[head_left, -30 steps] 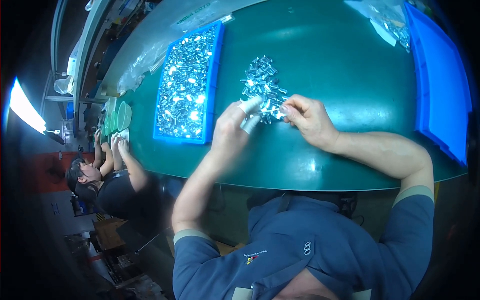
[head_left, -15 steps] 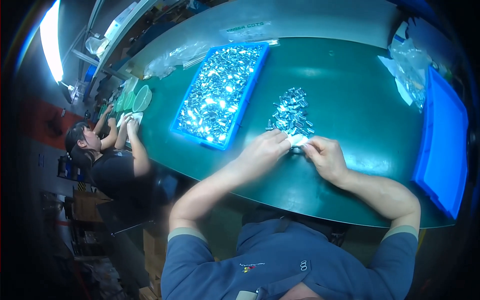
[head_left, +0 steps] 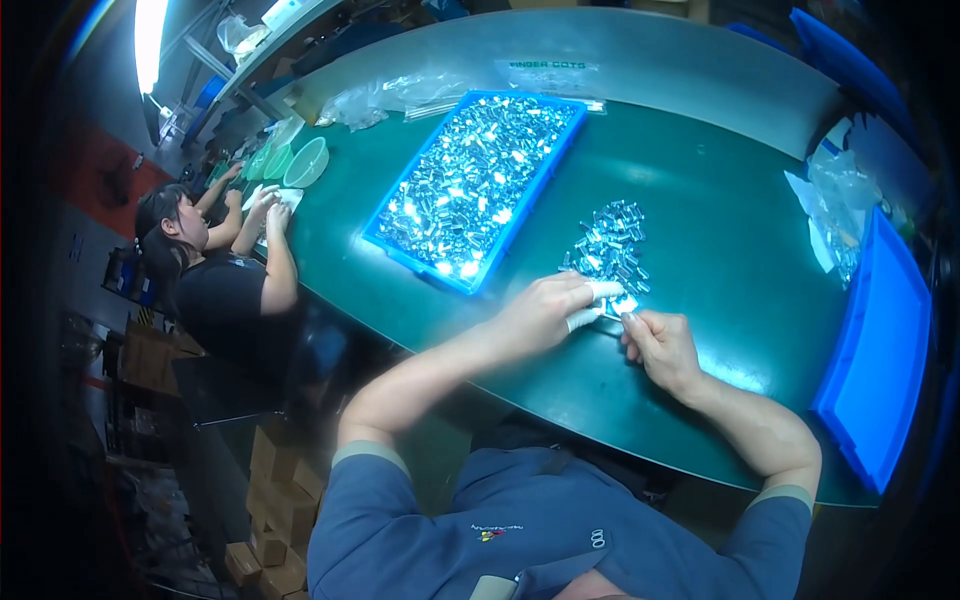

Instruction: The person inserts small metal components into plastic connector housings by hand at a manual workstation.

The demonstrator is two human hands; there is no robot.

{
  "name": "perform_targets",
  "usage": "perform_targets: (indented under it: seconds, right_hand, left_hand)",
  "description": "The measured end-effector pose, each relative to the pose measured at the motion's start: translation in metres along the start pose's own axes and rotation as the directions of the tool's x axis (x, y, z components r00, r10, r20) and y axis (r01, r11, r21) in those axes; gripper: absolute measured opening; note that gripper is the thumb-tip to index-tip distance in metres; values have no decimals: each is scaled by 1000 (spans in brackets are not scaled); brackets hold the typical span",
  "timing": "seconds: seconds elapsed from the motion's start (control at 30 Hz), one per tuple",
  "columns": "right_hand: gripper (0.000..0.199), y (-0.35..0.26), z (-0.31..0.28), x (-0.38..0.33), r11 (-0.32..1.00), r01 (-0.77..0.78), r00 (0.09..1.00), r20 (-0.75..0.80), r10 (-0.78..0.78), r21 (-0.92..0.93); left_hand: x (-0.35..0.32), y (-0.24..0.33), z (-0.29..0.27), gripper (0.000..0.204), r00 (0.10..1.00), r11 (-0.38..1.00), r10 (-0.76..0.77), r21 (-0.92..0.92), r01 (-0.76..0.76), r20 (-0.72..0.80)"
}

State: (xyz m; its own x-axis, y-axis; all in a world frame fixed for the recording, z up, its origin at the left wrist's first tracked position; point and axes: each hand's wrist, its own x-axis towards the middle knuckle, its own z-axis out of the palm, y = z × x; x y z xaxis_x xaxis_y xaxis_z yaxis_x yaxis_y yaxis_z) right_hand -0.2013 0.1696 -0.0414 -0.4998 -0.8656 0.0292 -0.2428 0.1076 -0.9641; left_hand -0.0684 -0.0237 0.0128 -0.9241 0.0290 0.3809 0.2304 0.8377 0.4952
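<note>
My left hand (head_left: 552, 314) is over the near end of a small pile of shiny metal cylinders (head_left: 622, 240). White covers like finger cots sit on its thumb and index finger, which are held apart. Close by on the right, my right hand (head_left: 664, 352) has its thumb and fingers pinched together, the rest curled. At its fingertips is a small white patch (head_left: 625, 304); whether that is a finger cover or a held piece, I cannot tell. Some metal pieces lie between the two hands, partly hidden by the fingers.
A blue tray (head_left: 478, 284) full of similar metal pieces lies left of the pile on the green table (head_left: 720, 250). Another blue tray (head_left: 872, 370) stands at the right edge, near clear plastic bags (head_left: 842, 190). At left, a co-worker (head_left: 225, 265) sits near green bowls (head_left: 306, 163).
The view has shifted, so the table's contents appear lower and farther right. My left thumb and index finger have parted, showing their white covers; my right hand remains pinched beside them.
</note>
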Motion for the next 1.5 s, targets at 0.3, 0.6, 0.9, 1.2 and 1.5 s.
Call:
perform_targets:
  seconds: [0.3,0.6,0.9,1.2,1.5]
  right_hand:
    - [39,1,-1,-2,976,-62,997,49,53,210]
    - [27,1,7,1,978,51,997,-68,-38,204]
    - [39,-4,6,-6,996,41,999,10,-42,80]
    - [45,-7,3,-5,978,-123,988,113,105,167]
    - [43,-1,5,-1,967,-84,996,10,84,241]
  left_hand:
    - [-6,6,-4,36,981,967,-186,-167,193,58]
    - [-19,3,7,25,924,880,-377,-283,381,69]
    - [-18,15,30,21,971,932,-232,-299,205,-57]
    - [-27,12,33,20,983,977,-121,-194,92,-140]
    - [-17,-74,-73,24,865,911,-133,285,299,-483]
